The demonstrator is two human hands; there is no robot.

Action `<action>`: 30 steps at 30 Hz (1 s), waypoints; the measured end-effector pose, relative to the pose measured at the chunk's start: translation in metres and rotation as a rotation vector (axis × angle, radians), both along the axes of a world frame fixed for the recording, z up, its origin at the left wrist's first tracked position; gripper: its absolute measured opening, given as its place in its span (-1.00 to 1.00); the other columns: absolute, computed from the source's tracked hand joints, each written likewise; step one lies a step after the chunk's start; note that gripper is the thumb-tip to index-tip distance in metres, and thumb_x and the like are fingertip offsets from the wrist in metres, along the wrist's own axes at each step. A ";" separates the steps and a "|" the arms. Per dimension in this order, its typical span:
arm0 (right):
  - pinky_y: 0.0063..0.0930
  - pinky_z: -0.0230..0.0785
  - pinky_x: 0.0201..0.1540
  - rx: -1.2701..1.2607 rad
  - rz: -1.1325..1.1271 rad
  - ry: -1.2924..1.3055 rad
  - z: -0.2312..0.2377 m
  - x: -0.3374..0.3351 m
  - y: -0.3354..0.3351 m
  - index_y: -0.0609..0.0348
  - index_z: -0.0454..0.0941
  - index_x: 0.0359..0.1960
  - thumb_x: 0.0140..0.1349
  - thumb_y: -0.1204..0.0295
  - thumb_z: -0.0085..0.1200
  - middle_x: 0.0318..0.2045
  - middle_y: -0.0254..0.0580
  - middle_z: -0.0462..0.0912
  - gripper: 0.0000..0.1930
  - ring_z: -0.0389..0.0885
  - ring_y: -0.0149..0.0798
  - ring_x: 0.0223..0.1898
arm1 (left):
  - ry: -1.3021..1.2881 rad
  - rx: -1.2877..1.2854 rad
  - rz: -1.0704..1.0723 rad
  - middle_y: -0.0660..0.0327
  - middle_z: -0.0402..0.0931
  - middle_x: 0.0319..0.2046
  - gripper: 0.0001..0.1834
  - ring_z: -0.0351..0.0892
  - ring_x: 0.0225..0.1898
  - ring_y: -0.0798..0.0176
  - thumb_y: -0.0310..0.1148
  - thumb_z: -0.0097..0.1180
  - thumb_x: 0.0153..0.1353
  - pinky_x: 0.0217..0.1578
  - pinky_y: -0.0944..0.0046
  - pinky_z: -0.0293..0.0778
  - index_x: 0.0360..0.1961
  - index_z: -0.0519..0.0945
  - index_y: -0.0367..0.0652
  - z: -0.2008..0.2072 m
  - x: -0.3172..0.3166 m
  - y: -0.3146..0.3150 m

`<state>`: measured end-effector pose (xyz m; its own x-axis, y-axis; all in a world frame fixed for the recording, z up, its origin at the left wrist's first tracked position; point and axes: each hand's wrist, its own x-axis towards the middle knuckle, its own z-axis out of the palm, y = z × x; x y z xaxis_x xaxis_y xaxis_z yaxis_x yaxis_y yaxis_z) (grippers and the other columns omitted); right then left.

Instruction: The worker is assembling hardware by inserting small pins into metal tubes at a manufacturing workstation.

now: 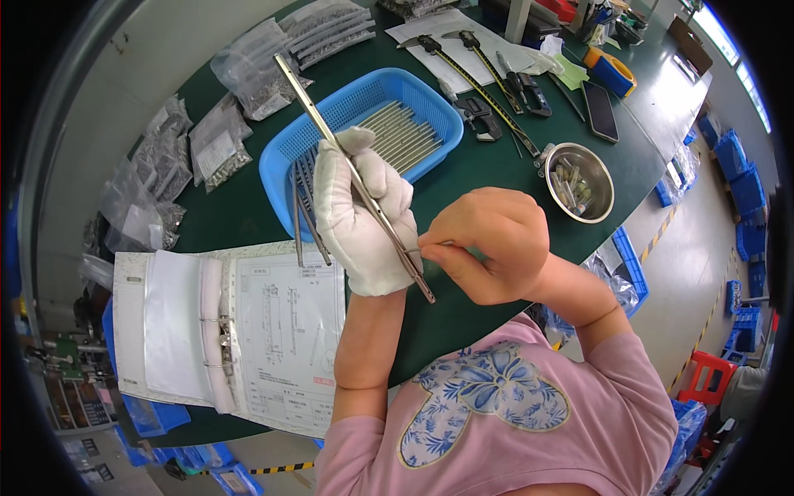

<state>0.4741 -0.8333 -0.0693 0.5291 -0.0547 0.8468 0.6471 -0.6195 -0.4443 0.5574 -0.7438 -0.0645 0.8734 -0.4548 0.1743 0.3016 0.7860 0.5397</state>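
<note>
My left hand (368,240), in a white glove, is closed around a long, slim metal rod (308,103) with small holes along it. The rod slants from upper left to lower right, its lower end sticking out below the glove. My bare right hand (490,244) pinches a thin metal pin (412,250) between thumb and fingertips. The pin's tip meets the rod's side near its lower end; whether it sits in a hole I cannot tell. Behind the glove stands a blue plastic basket (278,169) with several pale rods (405,140) and darker grey rods (298,211).
An open binder (289,331) with a drawing lies at left. Bags of small metal parts (219,145) line the far left. Calipers (484,91), a micrometer (482,118) and a phone (601,110) lie beyond. A steel bowl (607,194) of small cylinders stands at right.
</note>
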 end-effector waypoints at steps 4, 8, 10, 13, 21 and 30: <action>-0.55 0.16 -0.70 -0.093 -0.046 -0.040 0.003 -0.002 -0.006 0.20 0.44 -0.64 -0.21 0.61 0.13 -0.71 -0.29 0.42 -0.89 0.35 -0.32 -0.75 | -0.088 -0.065 -0.058 0.39 0.14 -0.71 -0.71 -0.02 -0.76 0.56 -0.27 -0.31 0.27 -0.74 0.53 -0.06 -0.30 0.40 -0.25 -0.003 0.000 0.004; -0.56 0.17 -0.70 -0.010 -0.068 -0.086 0.013 0.005 -0.008 0.20 0.43 -0.63 -0.21 0.63 0.11 -0.70 -0.28 0.42 -0.89 0.35 -0.32 -0.74 | -0.098 0.017 -0.015 0.38 0.13 -0.70 -0.71 0.02 -0.72 0.54 -0.27 -0.31 0.26 -0.70 0.54 -0.01 -0.28 0.39 -0.27 0.002 -0.011 0.001; -0.55 0.18 -0.70 -0.001 -0.069 -0.081 0.011 0.007 -0.008 0.20 0.43 -0.63 -0.21 0.63 0.11 -0.69 -0.27 0.43 -0.89 0.36 -0.31 -0.74 | -0.096 0.080 0.030 0.39 0.12 -0.69 -0.70 0.05 -0.70 0.52 -0.28 -0.32 0.26 -0.68 0.53 0.03 -0.27 0.39 -0.29 0.002 -0.015 -0.001; -0.55 0.19 -0.69 0.005 -0.065 -0.079 0.011 0.008 -0.007 0.21 0.43 -0.62 -0.21 0.63 0.11 -0.69 -0.27 0.43 -0.89 0.37 -0.30 -0.73 | -0.141 0.090 0.024 0.39 0.12 -0.69 -0.70 0.05 -0.70 0.53 -0.27 -0.31 0.26 -0.68 0.53 0.03 -0.27 0.38 -0.29 0.001 -0.017 0.000; -0.54 0.19 -0.69 -0.117 -0.176 -0.206 0.006 0.010 -0.003 0.20 0.44 -0.62 -0.24 0.61 0.13 -0.68 -0.28 0.43 -0.88 0.38 -0.29 -0.72 | -0.057 0.076 0.013 0.38 0.11 -0.71 -0.69 0.03 -0.71 0.53 -0.24 -0.32 0.27 -0.69 0.53 0.03 -0.29 0.38 -0.27 0.002 -0.016 -0.002; -0.53 0.19 -0.70 -0.023 -0.105 -0.130 0.009 0.008 -0.008 0.21 0.45 -0.62 -0.24 0.62 0.12 -0.69 -0.27 0.43 -0.88 0.38 -0.28 -0.73 | -0.138 0.158 0.046 0.38 0.12 -0.72 -0.68 0.04 -0.71 0.52 -0.27 -0.37 0.29 -0.67 0.53 0.04 -0.30 0.38 -0.29 0.001 -0.018 -0.004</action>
<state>0.4819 -0.8416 -0.0606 0.4075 -0.0834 0.9094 0.6296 -0.6956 -0.3459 0.5390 -0.7482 -0.0638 0.8664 -0.4465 0.2234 0.1822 0.6993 0.6912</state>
